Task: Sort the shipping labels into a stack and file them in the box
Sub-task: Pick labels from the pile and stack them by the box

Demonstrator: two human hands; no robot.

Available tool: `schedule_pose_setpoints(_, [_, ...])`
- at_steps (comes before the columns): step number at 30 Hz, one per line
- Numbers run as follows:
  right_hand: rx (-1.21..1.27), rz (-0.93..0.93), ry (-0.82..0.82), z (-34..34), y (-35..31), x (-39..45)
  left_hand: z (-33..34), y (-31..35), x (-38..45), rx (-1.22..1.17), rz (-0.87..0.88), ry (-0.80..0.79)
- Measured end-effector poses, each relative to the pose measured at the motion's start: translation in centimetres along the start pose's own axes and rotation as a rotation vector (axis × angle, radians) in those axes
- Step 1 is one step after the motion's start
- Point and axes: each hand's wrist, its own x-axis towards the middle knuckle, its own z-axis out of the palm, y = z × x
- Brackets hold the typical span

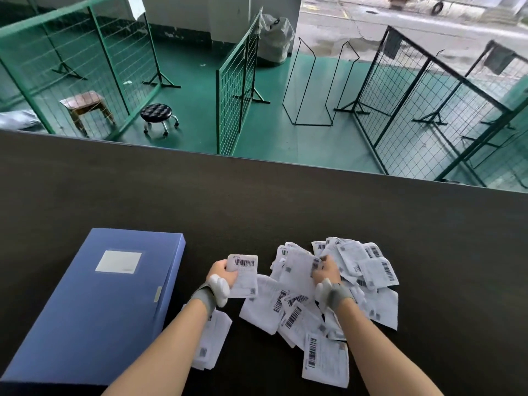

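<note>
Head view: stacking underway; left hand (pixel 223 272) grips gathered labels (pixel 243 277), right hand (pixel 326 270) pinches one from the loose pile (pixel 328 298) near the counter's (pixel 257 207) near edge; next, transfer it across.

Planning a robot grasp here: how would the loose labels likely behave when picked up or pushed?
The labels are probably floppy and light: thin sheets, many creased. Pushed, they would likely slide over each other, since they overlap loosely on the smooth table. The right hand grips one.

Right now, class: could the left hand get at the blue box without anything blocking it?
Probably yes. The box lies closed just left of the left hand, with bare table between. But that hand holds a label, so its fingers aren't free.
</note>
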Motion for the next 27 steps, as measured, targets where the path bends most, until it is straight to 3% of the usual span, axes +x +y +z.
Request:
schedule_pose_setpoints(3, [-0.182, -0.222, 0.002, -1.1, -2.7, -0.1, -0.4, 0.4, 0.5, 0.007, 0.02, 0.015])
schedule_pose_setpoints(6, [-0.618, -0.387, -0.366, -1.8, -5.9, 0.1, -0.4, 1.2, 0.6, 0.037, 0.06, -0.056])
schedule_pose_setpoints(8, [-0.805, -0.499, -0.519, -1.0, -7.8, -0.2, -0.3, 1.8, 0.3, 0.011, 0.069, -0.165])
schedule_pose_setpoints(12, [-0.782, -0.651, -0.568, 2.5, -9.4, -1.6, 0.5, 2.6, -0.9, -0.116, 0.081, -0.38])
schedule_pose_setpoints(15, [-0.647, -0.651, -0.534, 4.2, -9.2, -2.3, 0.6, 2.3, -1.3, -0.059, 0.113, -0.342])
schedule_pose_setpoints(17, [-0.405, -0.584, -0.308, 4.7, -8.0, -2.5, 0.2, 1.4, -1.2, -0.013, 0.127, -0.253])
schedule_pose_setpoints(19, [-0.37, -0.406, -0.155, 4.7, -5.6, -2.1, -0.2, 0.4, -1.1, -0.004, 0.105, -0.127])
schedule_pose_setpoints(22, [-0.759, -0.197, -0.32, 5.2, -1.3, -2.1, -0.7, -0.9, -0.7, 0.007, 0.078, -0.021])
schedule_pose_setpoints(27, [-0.735, -0.177, -0.315, 6.0, 1.4, -1.8, -1.4, -1.4, 0.0, 0.04, 0.041, 0.074])
